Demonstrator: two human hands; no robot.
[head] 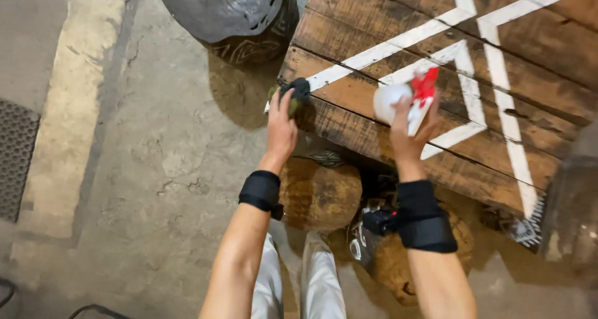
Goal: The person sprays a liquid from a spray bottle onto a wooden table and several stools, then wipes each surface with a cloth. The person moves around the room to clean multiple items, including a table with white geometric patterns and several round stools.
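At table edge [349,129] | left hand [281,127] closed on dark sponge [298,93] | right hand [410,135] gripping white spray bottle [405,99]

Dark brown plank table [536,38] with white painted lines occupies the far right. A dark grey drum-shaped stool [233,17] stands far centre. Rough grey concrete floor [156,157] throughout. Black metal grate [15,157] at left edge.

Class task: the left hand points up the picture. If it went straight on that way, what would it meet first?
Probably the wooden tabletop: the left hand already presses a dark cloth against its corner, though depth is unclear.
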